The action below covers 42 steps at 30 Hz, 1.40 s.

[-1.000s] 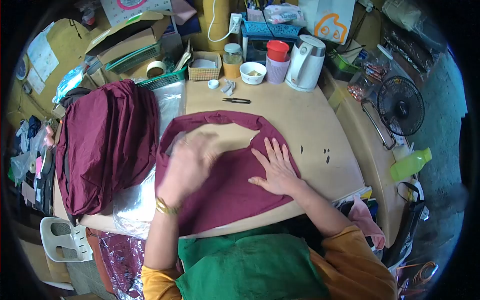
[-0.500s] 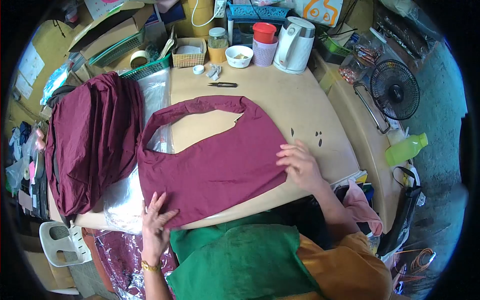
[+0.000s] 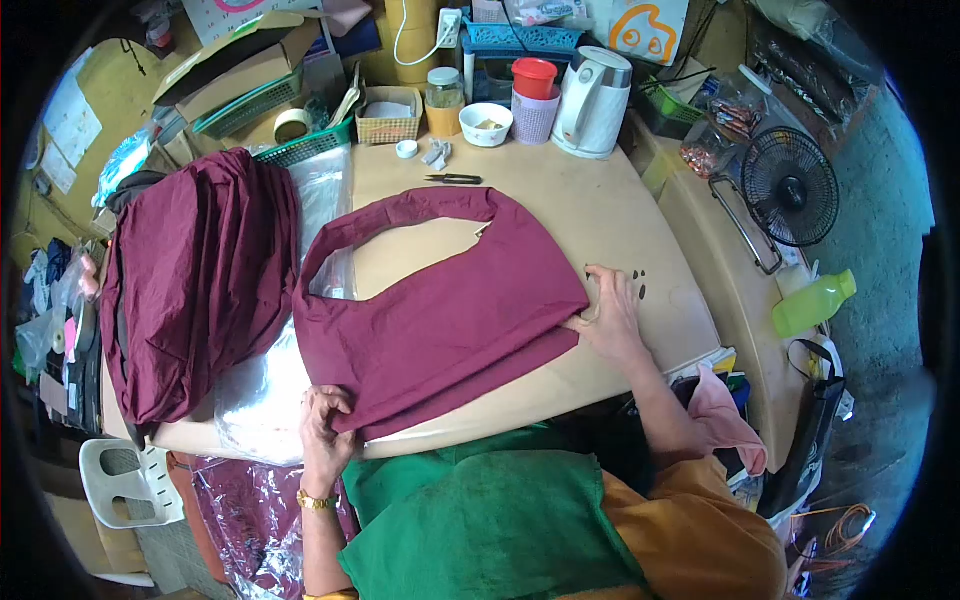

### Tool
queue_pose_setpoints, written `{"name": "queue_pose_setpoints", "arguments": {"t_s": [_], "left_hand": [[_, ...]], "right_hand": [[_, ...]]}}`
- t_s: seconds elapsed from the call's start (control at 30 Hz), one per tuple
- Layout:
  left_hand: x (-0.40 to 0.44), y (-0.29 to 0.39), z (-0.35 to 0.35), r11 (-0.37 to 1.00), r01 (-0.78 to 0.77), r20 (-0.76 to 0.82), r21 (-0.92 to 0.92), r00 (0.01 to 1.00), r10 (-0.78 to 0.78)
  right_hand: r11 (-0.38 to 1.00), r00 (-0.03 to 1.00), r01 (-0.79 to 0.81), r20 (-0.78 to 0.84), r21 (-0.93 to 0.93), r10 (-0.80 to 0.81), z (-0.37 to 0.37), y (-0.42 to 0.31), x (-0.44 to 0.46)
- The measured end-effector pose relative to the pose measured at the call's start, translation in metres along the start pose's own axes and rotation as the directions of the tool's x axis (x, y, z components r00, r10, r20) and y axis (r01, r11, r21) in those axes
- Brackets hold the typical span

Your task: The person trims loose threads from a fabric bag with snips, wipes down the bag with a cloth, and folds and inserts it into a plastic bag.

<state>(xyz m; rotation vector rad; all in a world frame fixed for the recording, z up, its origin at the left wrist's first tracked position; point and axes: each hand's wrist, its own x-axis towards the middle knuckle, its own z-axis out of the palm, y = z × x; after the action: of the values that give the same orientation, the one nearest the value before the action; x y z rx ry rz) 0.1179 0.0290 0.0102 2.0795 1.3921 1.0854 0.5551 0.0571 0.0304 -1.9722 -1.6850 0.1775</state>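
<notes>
A maroon fabric shoulder bag [image 3: 440,300] lies flat on the table, its wide strap looped away from me. Along its near edge runs a fold, with a second layer showing below. My left hand [image 3: 326,425] is closed on the lower left corner, fingers curled. At the lower right end of the fold, my right hand [image 3: 612,322] grips the fabric by the thumb; its index finger stands raised off the cloth. A small zipper pull [image 3: 482,230] shows at the bag's opening.
A tall pile of maroon fabric [image 3: 195,290] stands left on clear plastic sheets [image 3: 255,400]. Black thread snips [image 3: 454,179] lie beyond the strap. Farther back are a white kettle [image 3: 592,105], a bowl [image 3: 486,125] and a jar [image 3: 444,100]. A fan [image 3: 790,187] is at right.
My left hand has gone from spread fingers to curled on the bag's corner. My right hand has moved slightly down and right onto the edge. The bag's near edge now shows a fold.
</notes>
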Motion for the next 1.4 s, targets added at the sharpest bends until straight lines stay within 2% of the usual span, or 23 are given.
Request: {"name": "queue_pose_setpoints", "arguments": {"t_s": [0.07,0.2,0.27,0.3,0.33,0.37,0.43,0.5,0.57,0.6,0.7,0.73,0.77,0.9,0.97,1.0,1.1,1.13,1.2,1.27,1.33,1.37,1.4], "left_hand": [[0.0,0.001,-0.001,1.0,0.018,0.068,0.015,0.997,-0.019],[-0.001,-0.005,-0.001,0.999,0.025,0.068,0.029,0.997,-0.027],[0.003,0.016,0.002,0.998,0.044,-0.078,0.04,0.996,-0.041],[0.007,0.032,0.005,0.999,0.04,-0.079,0.037,0.996,-0.036],[0.011,0.053,0.008,0.976,-0.061,-0.256,0.208,0.96,0.115],[0.011,0.071,0.009,0.914,-0.119,-0.39,0.387,0.877,0.28],[0.012,0.089,0.019,0.902,-0.416,-0.071,0.115,0.902,0.425],[0.044,0.129,0.05,0.866,-0.438,0.256,-0.24,0.832,0.492],[0.063,0.137,0.097,0.837,-0.504,0.361,-0.215,0.755,0.547],[0.069,0.134,0.116,0.812,-0.576,0.475,-0.1,0.689,0.547],[0.064,0.12,0.166,0.835,-0.545,0.557,-0.073,0.672,0.487],[0.065,0.122,0.168,0.823,-0.567,0.604,-0.033,0.645,0.468],[0.066,0.123,0.169,0.82,-0.572,0.605,-0.038,0.64,0.474],[0.063,0.129,0.166,0.866,-0.493,0.594,-0.086,0.673,0.441],[0.066,0.135,0.163,0.87,-0.49,0.588,-0.056,0.688,0.425],[0.068,0.138,0.161,0.865,-0.501,0.617,-0.012,0.677,0.401],[0.068,0.139,0.164,0.846,-0.532,0.626,0.036,0.672,0.396],[0.07,0.138,0.165,0.834,-0.549,0.604,0.051,0.682,0.412],[0.07,0.14,0.165,0.831,-0.552,0.611,0.069,0.682,0.402],[0.066,0.134,0.165,0.83,-0.55,0.616,0.096,0.688,0.385],[0.053,0.119,0.167,0.853,-0.44,0.488,-0.282,0.699,0.522],[0.046,0.12,0.152,0.856,-0.44,0.482,-0.271,0.708,0.516],[0.036,0.119,0.128,0.856,-0.514,0.352,-0.05,0.793,0.497]], "right_hand": [[0.998,0.998,-0.056,0.021,0.029,0.055,0.004,0.002,-0.005],[0.995,0.998,0.022,-0.058,0.099,-0.017,0.004,-0.005,-0.01],[0.989,0.99,0.076,-0.131,0.13,-0.059,0.003,-0.007,-0.009],[0.957,0.953,0.259,-0.193,0.13,-0.231,0.004,-0.005,-0.006],[0.895,0.885,0.43,-0.251,0.119,-0.392,0.005,-0.003,-0.005],[0.898,0.888,0.424,-0.246,0.118,-0.388,0.003,-0.005,-0.001],[0.899,0.943,0.321,-0.017,0.298,-0.331,-0.005,-0.013,0.015],[0.878,0.925,0.369,-0.023,0.304,-0.38,-0.009,-0.022,0.027],[0.893,0.909,0.265,0.215,0.364,-0.357,-0.011,-0.028,0.036],[0.892,0.908,0.269,0.213,0.364,-0.361,-0.011,-0.031,0.039],[0.891,0.886,0.262,0.273,0.372,-0.374,-0.003,-0.029,0.042],[0.882,0.896,0.332,0.179,0.335,-0.406,0.003,-0.026,0.042],[0.868,0.893,0.402,0.085,0.291,-0.442,0.007,-0.024,0.043],[0.838,0.867,0.411,0.13,0.359,-0.481,0.002,-0.025,0.041],[0.83,0.803,0.499,0.226,0.251,-0.551,-0.014,-0.021,0.043],[0.867,0.796,0.488,0.354,0.104,-0.49,-0.018,-0.012,0.046],[0.825,0.756,0.564,0.37,0.051,-0.54,-0.026,-0.01,0.051],[0.822,0.755,0.567,0.369,0.048,-0.542,-0.026,-0.013,0.048],[0.764,0.753,0.645,0.161,0.01,-0.637,-0.02,-0.02,0.032],[0.773,0.751,0.634,0.231,0.006,-0.618,-0.02,-0.014,0.022],[0.781,0.746,0.625,0.293,0.002,-0.598,-0.019,-0.014,0.011],[0.793,0.768,0.609,0.262,-0.02,-0.584,-0.024,-0.018,0.008],[0.803,0.788,0.594,0.23,-0.042,-0.571,-0.031,-0.023,0.006]]}}
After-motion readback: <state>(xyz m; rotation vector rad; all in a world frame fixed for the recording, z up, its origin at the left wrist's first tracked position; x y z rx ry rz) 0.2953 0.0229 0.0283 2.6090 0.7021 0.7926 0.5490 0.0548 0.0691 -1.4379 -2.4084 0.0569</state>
